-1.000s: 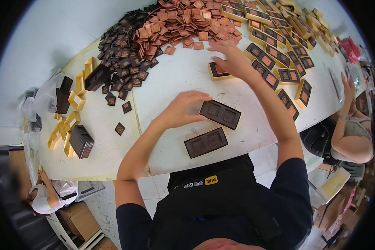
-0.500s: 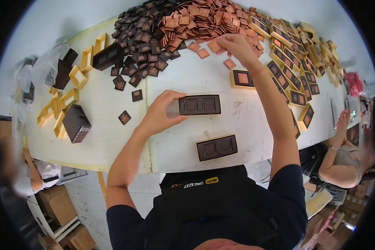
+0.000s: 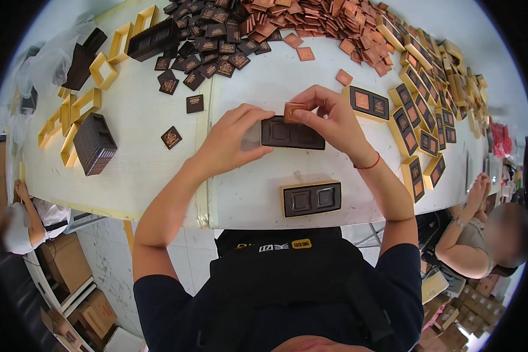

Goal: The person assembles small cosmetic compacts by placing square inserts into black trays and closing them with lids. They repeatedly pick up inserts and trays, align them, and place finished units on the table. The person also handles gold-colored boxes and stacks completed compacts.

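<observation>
A gold-edged box with a dark two-recess insert (image 3: 278, 132) lies on the table in front of me. My left hand (image 3: 232, 138) grips its left end, fingertips at the far edge and thumb at the near edge. Between thumb and fingers, my right hand (image 3: 328, 117) pinches a copper-coloured square packet (image 3: 291, 111), held above the box's far edge. The right hand hides the box's right part. Nearer to me rests a second box of the same kind (image 3: 311, 198), both its recesses bare.
Heaps of black square packets (image 3: 208, 44) and copper square packets (image 3: 334, 29) lie at the back. Filled boxes (image 3: 369, 102) crowd the right side. Gold frames (image 3: 102, 71) and stacked dark inserts (image 3: 94, 144) stand at left. Other people sit beyond both table ends.
My right hand has come back from the copper heap toward me, bringing a copper packet over the box. My left hand stays at the box's left end. The view has shifted slightly.
</observation>
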Demonstrator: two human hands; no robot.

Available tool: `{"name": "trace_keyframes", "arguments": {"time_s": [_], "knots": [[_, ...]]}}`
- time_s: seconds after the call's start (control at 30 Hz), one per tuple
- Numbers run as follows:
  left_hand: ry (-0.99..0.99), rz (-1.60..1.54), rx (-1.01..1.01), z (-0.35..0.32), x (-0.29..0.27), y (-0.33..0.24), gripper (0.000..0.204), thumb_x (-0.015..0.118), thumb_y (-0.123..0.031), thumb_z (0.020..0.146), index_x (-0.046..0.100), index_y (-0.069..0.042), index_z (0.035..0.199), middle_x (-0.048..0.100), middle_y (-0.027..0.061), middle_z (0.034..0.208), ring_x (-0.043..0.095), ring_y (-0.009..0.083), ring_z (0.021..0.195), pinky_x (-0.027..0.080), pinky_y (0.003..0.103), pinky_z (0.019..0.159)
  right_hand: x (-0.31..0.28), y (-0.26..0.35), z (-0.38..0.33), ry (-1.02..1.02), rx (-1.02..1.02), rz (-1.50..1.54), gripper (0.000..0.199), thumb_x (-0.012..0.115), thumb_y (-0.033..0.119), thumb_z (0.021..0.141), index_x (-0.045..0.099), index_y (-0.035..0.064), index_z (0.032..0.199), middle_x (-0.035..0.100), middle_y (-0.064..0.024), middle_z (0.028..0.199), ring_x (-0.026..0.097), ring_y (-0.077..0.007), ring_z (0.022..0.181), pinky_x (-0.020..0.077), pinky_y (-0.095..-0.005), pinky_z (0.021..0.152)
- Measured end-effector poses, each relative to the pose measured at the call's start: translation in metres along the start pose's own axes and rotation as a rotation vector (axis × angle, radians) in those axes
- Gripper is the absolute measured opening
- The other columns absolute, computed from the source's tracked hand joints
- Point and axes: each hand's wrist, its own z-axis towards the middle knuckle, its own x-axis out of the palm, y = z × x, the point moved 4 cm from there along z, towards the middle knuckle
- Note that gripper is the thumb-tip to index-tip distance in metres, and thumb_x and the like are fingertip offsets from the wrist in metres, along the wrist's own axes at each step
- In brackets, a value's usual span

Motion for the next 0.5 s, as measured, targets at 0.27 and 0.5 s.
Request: {"name": "trace_keyframes", "arguments": {"time_s": [0.27, 0.5], "knots": [[-0.112, 0.074, 0.008, -0.003, 0.004, -0.002, 0.063, 0.086, -0.017, 0.07, 0.058, -0.007, 0.125, 0.06, 0.0105, 0.117, 0.061, 0.0307, 0.107, 0.05, 0.038, 0.09, 0.027, 0.002, -0.016, -0.129, 0.008, -0.179, 0.029, 0.068, -0.002, 0.087, 0.059, 0.0062, 0.113, 0.06, -0.0049, 0.079, 0.063, -0.0143, 0.069, 0.0494, -0.0275, 0.061], [-0.118, 0.106, 0.033, -0.004, 0.001, -0.005, 0.063, 0.087, -0.017, 0.069, 0.058, -0.008, 0.124, 0.06, 0.0102, 0.115, 0.061, 0.0305, 0.104, 0.051, 0.039, 0.086, 0.028, 0.004, -0.014, -0.119, -0.308, -0.538, 0.016, 0.072, 0.0, 0.081, 0.069, 0.0066, 0.095, 0.063, -0.0074, 0.094, 0.06, -0.0262, 0.081, 0.0498, -0.0351, 0.071]]}}
